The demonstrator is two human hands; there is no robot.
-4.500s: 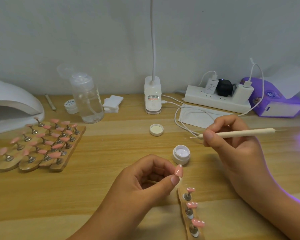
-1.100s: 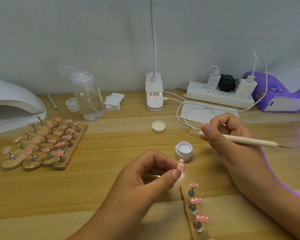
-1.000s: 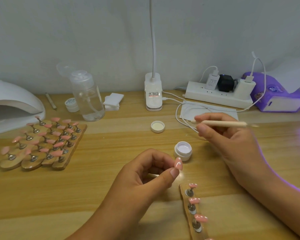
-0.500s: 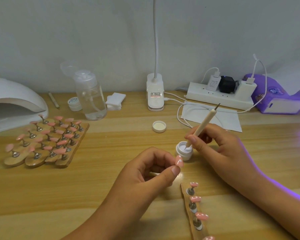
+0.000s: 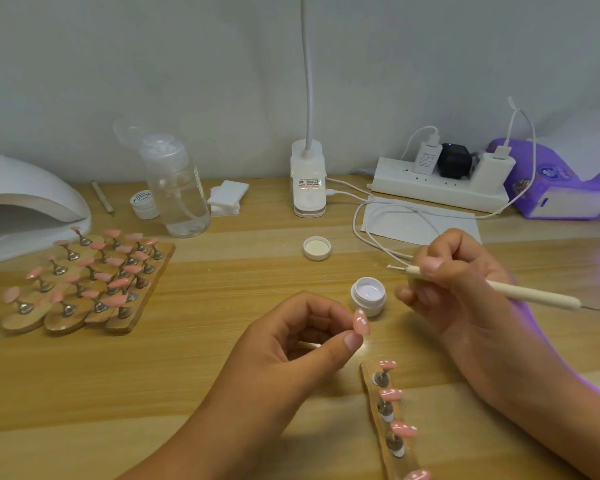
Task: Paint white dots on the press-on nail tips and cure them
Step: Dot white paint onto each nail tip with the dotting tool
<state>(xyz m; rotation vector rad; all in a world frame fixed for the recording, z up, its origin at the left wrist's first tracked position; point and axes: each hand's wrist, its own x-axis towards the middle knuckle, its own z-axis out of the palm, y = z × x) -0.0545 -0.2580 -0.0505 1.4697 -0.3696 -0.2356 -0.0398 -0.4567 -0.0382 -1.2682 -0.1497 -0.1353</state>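
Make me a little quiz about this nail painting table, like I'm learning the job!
1. True or false: the small round white paint jar is closed.
2. What does the right hand hold? A scissors, B a long cream dotting stick, C a spoon.
3. Fill in: the left hand holds up a pink ___ with white dots.
Key: 1 false, its white lid lies apart; 2 B; 3 nail tip.
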